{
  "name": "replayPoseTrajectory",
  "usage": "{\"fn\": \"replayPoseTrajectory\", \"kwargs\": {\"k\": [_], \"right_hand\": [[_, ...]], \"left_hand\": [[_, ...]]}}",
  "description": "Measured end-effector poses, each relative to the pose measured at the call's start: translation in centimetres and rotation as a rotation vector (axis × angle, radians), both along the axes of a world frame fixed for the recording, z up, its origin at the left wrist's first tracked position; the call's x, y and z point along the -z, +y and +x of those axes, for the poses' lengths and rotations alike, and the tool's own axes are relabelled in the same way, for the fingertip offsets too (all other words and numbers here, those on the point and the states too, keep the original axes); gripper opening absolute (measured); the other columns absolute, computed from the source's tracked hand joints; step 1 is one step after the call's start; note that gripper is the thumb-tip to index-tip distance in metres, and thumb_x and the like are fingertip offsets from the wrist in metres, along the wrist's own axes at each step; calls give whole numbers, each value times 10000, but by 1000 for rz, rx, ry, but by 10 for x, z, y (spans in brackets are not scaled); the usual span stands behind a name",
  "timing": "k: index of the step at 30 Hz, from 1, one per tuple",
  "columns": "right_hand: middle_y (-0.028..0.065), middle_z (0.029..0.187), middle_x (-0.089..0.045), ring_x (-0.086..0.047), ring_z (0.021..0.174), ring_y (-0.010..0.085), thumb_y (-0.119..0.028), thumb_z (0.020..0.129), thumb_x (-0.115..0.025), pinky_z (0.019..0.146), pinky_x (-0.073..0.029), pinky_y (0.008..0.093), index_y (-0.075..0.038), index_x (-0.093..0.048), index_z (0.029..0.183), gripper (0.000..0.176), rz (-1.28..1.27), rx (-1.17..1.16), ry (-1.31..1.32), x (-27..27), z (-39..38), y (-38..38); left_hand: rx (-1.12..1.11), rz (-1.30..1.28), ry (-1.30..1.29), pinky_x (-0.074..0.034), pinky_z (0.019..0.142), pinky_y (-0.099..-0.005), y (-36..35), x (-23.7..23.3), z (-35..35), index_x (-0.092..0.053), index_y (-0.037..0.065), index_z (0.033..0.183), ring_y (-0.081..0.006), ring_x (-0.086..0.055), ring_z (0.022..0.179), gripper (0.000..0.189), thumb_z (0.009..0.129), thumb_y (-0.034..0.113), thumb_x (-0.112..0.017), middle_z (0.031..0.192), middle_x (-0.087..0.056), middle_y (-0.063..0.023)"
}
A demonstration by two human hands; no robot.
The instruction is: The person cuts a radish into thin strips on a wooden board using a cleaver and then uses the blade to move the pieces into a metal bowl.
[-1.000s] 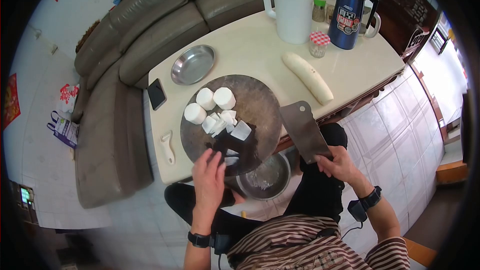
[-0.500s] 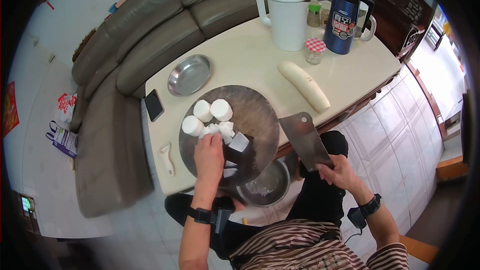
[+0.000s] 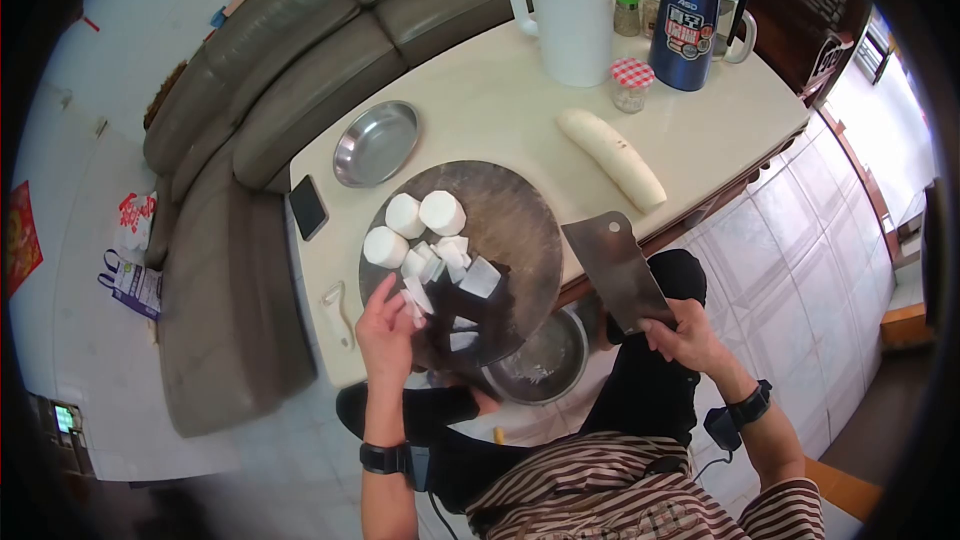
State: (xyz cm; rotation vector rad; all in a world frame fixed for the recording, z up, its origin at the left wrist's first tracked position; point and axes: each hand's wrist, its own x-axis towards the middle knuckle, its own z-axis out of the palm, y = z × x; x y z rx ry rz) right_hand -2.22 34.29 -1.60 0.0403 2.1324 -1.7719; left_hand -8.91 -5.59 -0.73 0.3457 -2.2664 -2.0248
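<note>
Left of centre, our left hand [image 3: 385, 342] has a loose grip on white slices [image 3: 418, 294] over the round board [image 3: 520, 225]; slackening could drop them. Right of centre, our right hand [image 3: 692, 336] grips the cleaver [image 3: 615, 265].

Three white chunks [image 3: 442, 212] and pale slices [image 3: 480, 278] lie on a board [image 3: 515, 225].

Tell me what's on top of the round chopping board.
On the chopping board are three thick white rounds, a cluster of smaller white pieces and flat white pieces. The left hand covers part of its near left edge; anything beneath is hidden.
</note>
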Motion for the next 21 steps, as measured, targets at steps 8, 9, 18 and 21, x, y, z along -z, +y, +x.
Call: {"fn": "replayPoseTrajectory", "kwargs": {"k": [8, 9, 18, 21], "right_hand": [[-20, 665, -587, -488, 504, 38, -157, 985, -611, 458, -396, 218, 21, -663, 1044, 194, 0, -9, 8, 0, 0, -3], [-21, 665, -586, -488, 505, 37, -156, 986, -610, 456, -396, 218, 22, -663, 1045, 194, -3, -6, 5, 0, 0, -3], [-20, 662, -583, -490, 504, 35, -164, 992, -613, 453, -398, 215, 24, -660, 1038, 199, 9, -16, 18, 3, 0, 0], [-19, 658, -582, -492, 502, 36, -163, 993, -613, 453, -400, 215, 26, -659, 1033, 198, 5, -15, 15, 0, -1, -1]], "left_hand": [[24, -547, 5, -554, 759, -283, -16, 5, 6, -643, 20, 1279, -153, -681, 844, 384, 911, -79, -594, 1004, -715, -108], [9, -447, -6, -554, 768, -291, -14, 4, 6, -657, 20, 1259, -154, -683, 841, 365, 910, -73, -603, 984, -718, -100], [73, -588, 17, -555, 839, -287, -13, -10, 15, -669, 0, 1237, -159, -687, 962, 340, 911, -86, -615, 1162, -703, -132], [219, -815, 173, -554, 843, -300, -7, -19, 10, -684, 11, 1201, -219, -704, 971, 351, 873, -103, -631, 1178, -698, -143]]}}
